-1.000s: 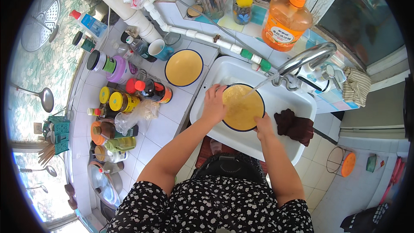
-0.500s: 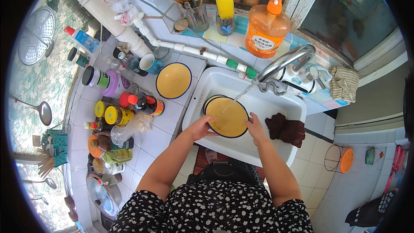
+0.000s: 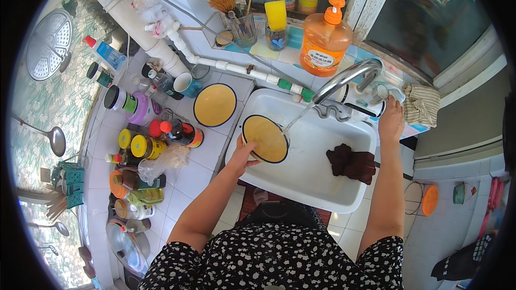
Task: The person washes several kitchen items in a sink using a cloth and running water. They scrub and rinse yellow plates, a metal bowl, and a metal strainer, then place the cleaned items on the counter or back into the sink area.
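My left hand (image 3: 241, 157) grips a yellow enamel bowl (image 3: 263, 135) with a dark blue rim, tilted over the left part of the white sink (image 3: 344, 198). Its thumb lies over the inner face. Beside the bowl's right edge, water runs from the chrome faucet (image 3: 344, 78). My right hand (image 3: 392, 123) is raised to the faucet handle (image 3: 380, 93), its fingers closed at the lever and partly hidden. Another yellow bowl (image 3: 215, 105) rests on the tiled counter to the left. A dark brown cloth (image 3: 350, 163) lies in the sink's right side.
An orange pump bottle (image 3: 325, 40), a cup with a yellow sponge (image 3: 276, 16) and a glass of brushes (image 3: 243, 28) stand on the ledge behind the sink. Several jars and bottles (image 3: 148, 146) crowd the left counter. A striped cloth (image 3: 422, 104) lies right of the faucet.
My right hand has let go of the bowl and moved up and right to the faucet handle. My left hand has shifted the bowl left and tilted it.
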Demonstrator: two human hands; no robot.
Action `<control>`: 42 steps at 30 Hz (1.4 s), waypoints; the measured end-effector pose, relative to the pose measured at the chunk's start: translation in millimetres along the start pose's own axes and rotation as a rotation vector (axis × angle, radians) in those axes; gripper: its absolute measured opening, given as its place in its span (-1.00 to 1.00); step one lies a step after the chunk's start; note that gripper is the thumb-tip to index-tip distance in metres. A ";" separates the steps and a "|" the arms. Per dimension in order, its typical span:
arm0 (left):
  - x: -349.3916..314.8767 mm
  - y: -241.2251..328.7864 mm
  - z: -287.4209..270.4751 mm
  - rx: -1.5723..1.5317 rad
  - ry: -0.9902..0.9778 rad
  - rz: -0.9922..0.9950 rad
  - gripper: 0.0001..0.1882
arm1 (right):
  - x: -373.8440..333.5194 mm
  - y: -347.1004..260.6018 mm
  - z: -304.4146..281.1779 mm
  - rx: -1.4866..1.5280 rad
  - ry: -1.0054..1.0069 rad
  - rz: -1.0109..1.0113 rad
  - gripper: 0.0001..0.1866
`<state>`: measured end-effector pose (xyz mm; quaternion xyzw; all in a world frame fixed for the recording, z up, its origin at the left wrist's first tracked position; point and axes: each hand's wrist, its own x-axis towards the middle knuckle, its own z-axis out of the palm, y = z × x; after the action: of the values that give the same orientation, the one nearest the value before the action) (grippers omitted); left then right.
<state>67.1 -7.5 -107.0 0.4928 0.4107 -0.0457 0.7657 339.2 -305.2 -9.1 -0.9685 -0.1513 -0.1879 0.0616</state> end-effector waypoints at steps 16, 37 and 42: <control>-13.0 8.3 19.3 0.101 0.068 0.080 -0.11 | -0.7 -2.2 -6.6 0.056 -0.074 0.011 -0.81; -17.1 18.7 45.4 -0.009 -0.044 0.120 -0.28 | 2.0 102.0 -54.5 1.557 0.189 0.589 -0.82; -20.2 24.8 57.7 -0.043 -0.089 0.131 -0.36 | -65.7 69.3 -92.1 1.758 -0.103 0.807 -0.75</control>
<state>99.2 -47.3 -65.5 0.4995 0.3440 -0.0087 0.7950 271.3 -404.8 46.4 -0.5628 0.1034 0.0703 0.8171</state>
